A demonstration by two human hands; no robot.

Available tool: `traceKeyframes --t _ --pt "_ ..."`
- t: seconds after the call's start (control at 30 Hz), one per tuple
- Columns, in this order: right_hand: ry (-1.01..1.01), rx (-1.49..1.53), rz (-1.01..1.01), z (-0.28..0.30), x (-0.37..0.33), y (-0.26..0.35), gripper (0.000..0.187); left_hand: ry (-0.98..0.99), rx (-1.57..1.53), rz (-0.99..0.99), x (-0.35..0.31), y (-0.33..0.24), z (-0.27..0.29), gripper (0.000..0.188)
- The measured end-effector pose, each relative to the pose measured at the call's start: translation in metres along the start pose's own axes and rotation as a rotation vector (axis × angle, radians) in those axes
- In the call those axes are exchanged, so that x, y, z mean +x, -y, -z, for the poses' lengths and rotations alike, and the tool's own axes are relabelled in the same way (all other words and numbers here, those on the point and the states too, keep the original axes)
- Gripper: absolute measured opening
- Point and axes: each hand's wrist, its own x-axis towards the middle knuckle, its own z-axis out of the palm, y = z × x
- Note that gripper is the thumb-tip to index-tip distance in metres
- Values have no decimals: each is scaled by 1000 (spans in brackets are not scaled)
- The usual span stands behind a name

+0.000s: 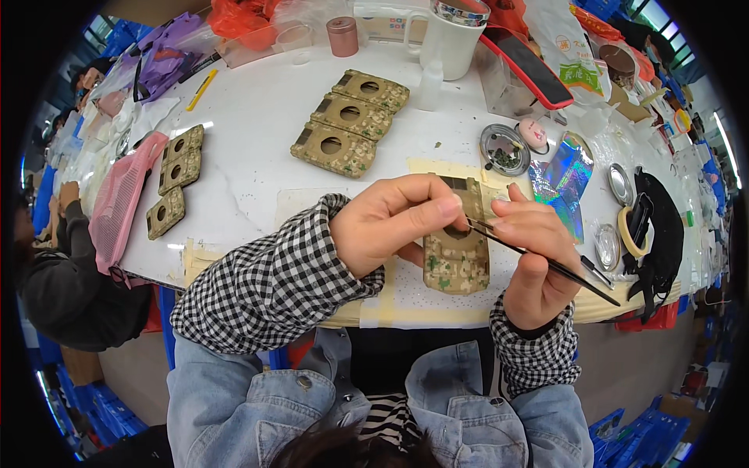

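My right hand (542,261) grips a slim paintbrush (558,269) with a black tapered handle, its tip pointing left. Thumb and forefinger of my left hand (390,222) pinch together close to that tip; what they hold, if anything, is too small to make out. Beneath both hands is a tan-and-green camouflage-patterned casing (456,269) with a round hole, partly covered by my fingers. Beyond them lie several like casings (343,129) in a joined-looking row. Smaller camouflage pieces (181,170) rest farther left.
At right are a round dish (505,150) with dark flakes, iridescent film (563,183), a tape roll (630,232) and black cloth (663,242). A white mug (449,39) and red-edged phone (527,66) stand behind. Left, a pink mesh bag (125,207) lies near another person's sleeve (82,281).
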Motion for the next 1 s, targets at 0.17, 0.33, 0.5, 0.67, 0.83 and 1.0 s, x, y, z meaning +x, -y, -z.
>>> traceKeyframes --t 0.17,0.33,0.5,0.67,0.83,1.0 --pt "111 -172 98 0 5 1 31 21 48 -29 0 2 5 26" --pt "-287 18 111 5 1 -1 14 -72 -211 -117 9 10 7 29" --pt "-168 -466 -138 25 0 -9 9 -105 -281 -43 5 0 6 25" --pt "20 -731 -88 25 1 -13 22 -131 -332 -85 9 4 8 29" --pt "41 -734 -53 19 1 -17 20 -187 -336 -83 11 3 7 32" --pt "-77 -702 -24 19 4 -11 17 -158 -333 -78 12 8 10 33"
